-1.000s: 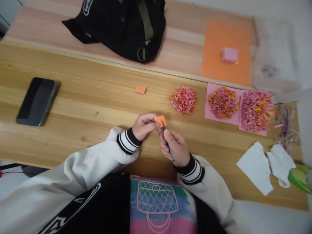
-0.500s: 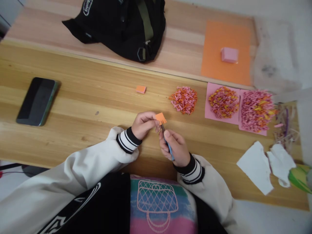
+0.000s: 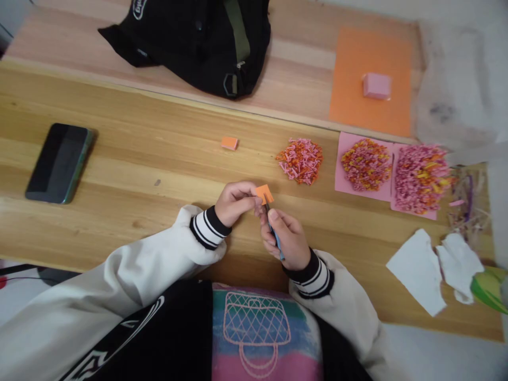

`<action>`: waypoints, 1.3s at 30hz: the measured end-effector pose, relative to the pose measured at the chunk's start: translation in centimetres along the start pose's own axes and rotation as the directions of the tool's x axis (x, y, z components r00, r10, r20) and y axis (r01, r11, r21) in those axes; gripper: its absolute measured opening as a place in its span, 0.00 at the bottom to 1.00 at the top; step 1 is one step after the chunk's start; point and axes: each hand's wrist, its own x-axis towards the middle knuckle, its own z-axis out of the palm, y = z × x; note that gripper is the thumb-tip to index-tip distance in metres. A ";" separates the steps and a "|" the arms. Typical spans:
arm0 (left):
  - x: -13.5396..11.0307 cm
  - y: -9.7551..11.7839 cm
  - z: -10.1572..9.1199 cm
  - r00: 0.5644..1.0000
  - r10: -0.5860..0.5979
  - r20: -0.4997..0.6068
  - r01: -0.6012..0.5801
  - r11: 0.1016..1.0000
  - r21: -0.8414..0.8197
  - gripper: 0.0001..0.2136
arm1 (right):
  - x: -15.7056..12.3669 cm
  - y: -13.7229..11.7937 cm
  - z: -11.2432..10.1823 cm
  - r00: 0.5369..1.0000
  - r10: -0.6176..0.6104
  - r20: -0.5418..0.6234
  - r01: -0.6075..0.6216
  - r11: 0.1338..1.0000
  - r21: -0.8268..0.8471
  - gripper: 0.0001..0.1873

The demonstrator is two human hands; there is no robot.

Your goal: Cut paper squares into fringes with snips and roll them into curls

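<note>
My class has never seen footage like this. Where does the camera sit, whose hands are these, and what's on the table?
There's no machine here: a camera worn on a person's head looks forward and down. That person's left hand pinches an orange square; the right hand holds a slim blue tool, probably scissors, its tip at the square. On the table lie a phone, a small block, white scraps and three piles of coloured bits, two of them on pink sheets. A black bag lies farther back.
</note>
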 end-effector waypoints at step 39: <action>0.1 0.2 -0.5 0.998 0.060 0.034 -0.061 0.997 0.047 0.09 | -0.1 0.1 -0.2 0.999 -0.032 0.021 0.032 0.999 0.027 0.22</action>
